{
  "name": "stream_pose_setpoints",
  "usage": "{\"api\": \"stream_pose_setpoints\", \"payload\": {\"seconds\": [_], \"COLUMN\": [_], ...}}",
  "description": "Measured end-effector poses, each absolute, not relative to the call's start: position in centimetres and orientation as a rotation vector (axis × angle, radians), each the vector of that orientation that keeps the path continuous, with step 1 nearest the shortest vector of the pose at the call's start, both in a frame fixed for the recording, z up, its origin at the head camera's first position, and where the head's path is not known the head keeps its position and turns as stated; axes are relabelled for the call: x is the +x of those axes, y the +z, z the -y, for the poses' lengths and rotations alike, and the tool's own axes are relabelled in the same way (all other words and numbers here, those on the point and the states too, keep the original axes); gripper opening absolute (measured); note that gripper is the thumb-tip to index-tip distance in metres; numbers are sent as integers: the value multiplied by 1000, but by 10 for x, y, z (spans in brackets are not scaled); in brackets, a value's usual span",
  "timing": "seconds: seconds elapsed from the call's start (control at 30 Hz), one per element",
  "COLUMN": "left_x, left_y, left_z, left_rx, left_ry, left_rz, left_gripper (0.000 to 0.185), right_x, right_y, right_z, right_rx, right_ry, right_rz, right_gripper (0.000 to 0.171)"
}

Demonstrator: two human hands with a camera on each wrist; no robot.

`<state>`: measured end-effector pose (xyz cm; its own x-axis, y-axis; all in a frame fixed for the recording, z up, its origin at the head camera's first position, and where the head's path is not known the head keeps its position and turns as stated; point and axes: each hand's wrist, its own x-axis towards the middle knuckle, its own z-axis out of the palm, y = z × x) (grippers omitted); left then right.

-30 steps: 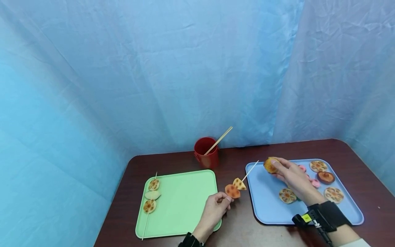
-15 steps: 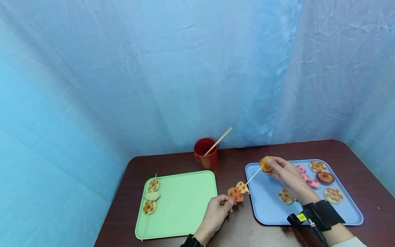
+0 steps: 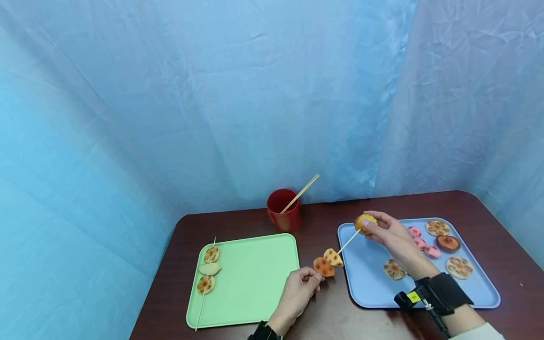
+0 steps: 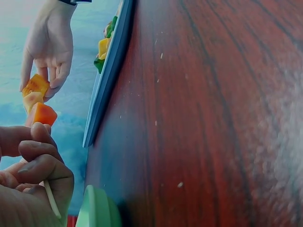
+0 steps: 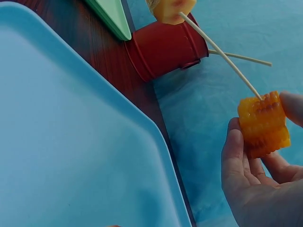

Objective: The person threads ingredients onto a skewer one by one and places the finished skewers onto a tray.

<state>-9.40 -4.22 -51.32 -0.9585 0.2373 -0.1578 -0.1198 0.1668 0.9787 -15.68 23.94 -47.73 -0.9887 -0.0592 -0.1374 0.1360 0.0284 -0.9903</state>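
Shifted left since a second ago, the corn piece [image 3: 365,223], pinched by the right grip [image 3: 394,240] near the blue tray [image 3: 369,285], meets the skewer [image 3: 349,242] the left grip [image 3: 298,289] holds; threading seems in hand, calling next for a steady push.

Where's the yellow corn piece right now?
In the head view, right of centre, the yellow corn piece is held in the right hand. It meets the far end of the skewer, near the blue tray's far-left corner.
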Motion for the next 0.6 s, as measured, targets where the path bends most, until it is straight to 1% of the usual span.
{"api": "stream_pose_setpoints", "payload": {"seconds": [0.13, 0.4, 0.6], "left_x": [-94, -94, -96], "left_y": [-513, -514, -512], "left_z": [42, 40, 35], "left_rx": [120, 126, 124], "left_ry": [1847, 1852, 1878], "left_rz": [-2192, -2206, -2211], "left_gripper": [17, 17, 19], "right_x": [-157, -154, -151], "right_y": [-475, -482, -485], "right_z": [-238, -233, -221], "right_rx": [113, 86, 140], "right_ry": [-2081, -1964, -1963], "right_rz": [-2146, -2236, -2213], "right_gripper": [72, 66, 72]}}
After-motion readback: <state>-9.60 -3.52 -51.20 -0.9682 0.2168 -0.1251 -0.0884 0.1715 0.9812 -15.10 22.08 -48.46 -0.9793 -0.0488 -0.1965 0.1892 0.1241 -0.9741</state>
